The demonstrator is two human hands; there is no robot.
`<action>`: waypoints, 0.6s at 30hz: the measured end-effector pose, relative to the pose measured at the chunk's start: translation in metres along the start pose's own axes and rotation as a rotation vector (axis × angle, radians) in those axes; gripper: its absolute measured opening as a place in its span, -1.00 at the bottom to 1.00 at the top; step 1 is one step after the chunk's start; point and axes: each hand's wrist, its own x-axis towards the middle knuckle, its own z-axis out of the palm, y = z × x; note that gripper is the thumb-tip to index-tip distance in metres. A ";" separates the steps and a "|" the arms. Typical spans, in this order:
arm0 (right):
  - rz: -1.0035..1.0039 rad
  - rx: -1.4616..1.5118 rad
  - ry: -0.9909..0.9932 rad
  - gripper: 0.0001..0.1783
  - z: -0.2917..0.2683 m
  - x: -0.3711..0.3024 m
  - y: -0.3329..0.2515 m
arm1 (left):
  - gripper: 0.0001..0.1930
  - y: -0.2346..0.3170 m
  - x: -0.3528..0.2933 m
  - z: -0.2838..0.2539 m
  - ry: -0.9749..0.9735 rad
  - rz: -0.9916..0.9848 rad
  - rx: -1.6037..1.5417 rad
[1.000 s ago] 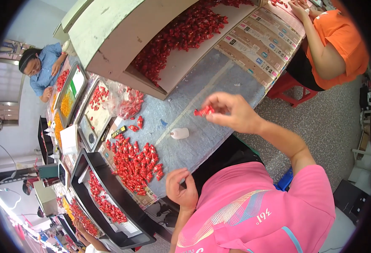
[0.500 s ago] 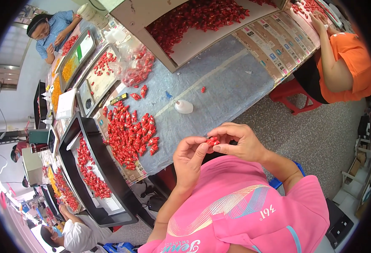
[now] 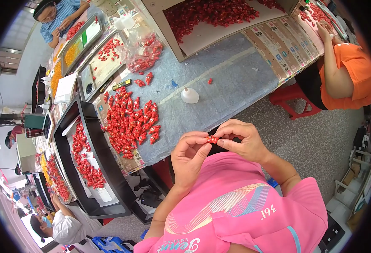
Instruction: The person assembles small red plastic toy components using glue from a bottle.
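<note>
Between my two hands, just off the table's near edge, is a small red plastic figure (image 3: 212, 139). My left hand (image 3: 189, 154) pinches one end of it with thumb and fingertips. The other end sits in the closed thumb and fingers of my right hand (image 3: 244, 141). On the blue-grey table cover (image 3: 219, 99) stands a white squeeze bottle (image 3: 190, 95) with a thin tip, beyond my hands. Left of it lies a heap of similar red figures (image 3: 130, 122). One small red piece (image 3: 210, 81) lies alone farther back.
A black tray (image 3: 93, 206) with red pieces stands at the left. Behind the heap are a clear bag (image 3: 143, 52) of red parts and a metal tray (image 3: 105, 69). A box (image 3: 181, 52) full of red pieces stands at the back. Co-workers sit around, one in an orange shirt (image 3: 341, 71).
The view has shifted slightly, so the table things appear farther right. My hands still hold the red figure, which now lies more level between my fingertips.
</note>
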 end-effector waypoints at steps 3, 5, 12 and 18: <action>-0.067 -0.021 0.035 -0.85 0.004 -0.001 0.003 | -0.83 -0.001 -0.002 -0.002 0.002 -0.012 -0.040; -0.138 -0.064 0.051 -0.85 0.007 -0.002 0.006 | -0.83 -0.002 -0.004 -0.002 0.018 -0.046 -0.085; -0.082 -0.045 0.055 -0.82 0.013 -0.002 0.002 | -0.81 -0.006 -0.005 -0.009 0.027 -0.032 -0.128; -0.038 -0.059 0.019 -0.81 0.017 0.000 0.000 | -0.82 -0.013 -0.006 -0.019 0.002 -0.039 -0.198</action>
